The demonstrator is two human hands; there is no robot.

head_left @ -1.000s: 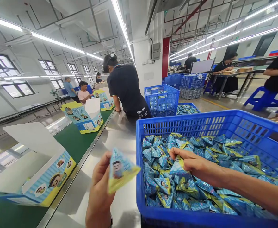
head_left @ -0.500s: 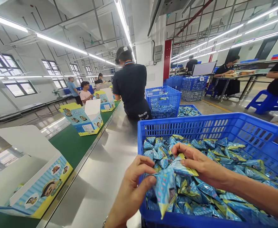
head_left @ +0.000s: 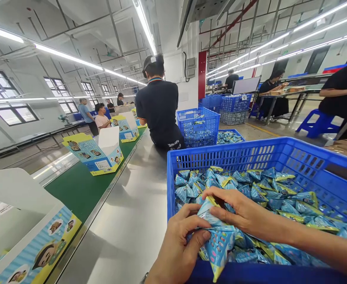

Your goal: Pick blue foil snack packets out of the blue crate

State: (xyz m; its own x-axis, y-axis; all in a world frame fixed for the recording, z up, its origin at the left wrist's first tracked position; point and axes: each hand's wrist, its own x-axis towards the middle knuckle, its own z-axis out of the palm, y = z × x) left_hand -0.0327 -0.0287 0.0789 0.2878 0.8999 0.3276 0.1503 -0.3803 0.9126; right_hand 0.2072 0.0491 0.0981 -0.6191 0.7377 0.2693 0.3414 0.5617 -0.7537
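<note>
blue crate (head_left: 280, 157): full of snack packets
left hand (head_left: 179, 248): pinching a packet (head_left: 219, 246) at crate's near wall
right hand (head_left: 238, 211): clamped on second packet (head_left: 210, 211), just above it

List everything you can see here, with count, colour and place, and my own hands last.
packets: many, blue and yellow, in nearest crate
crate: one, blue, front right
far crates: several, blue, behind
cartons: four visible, blue and yellow, open, on belt
belt: one, green, left
steel counter: one, centre
co-workers: several, background
left hand: grips packet
right hand: pinches another packet
</note>
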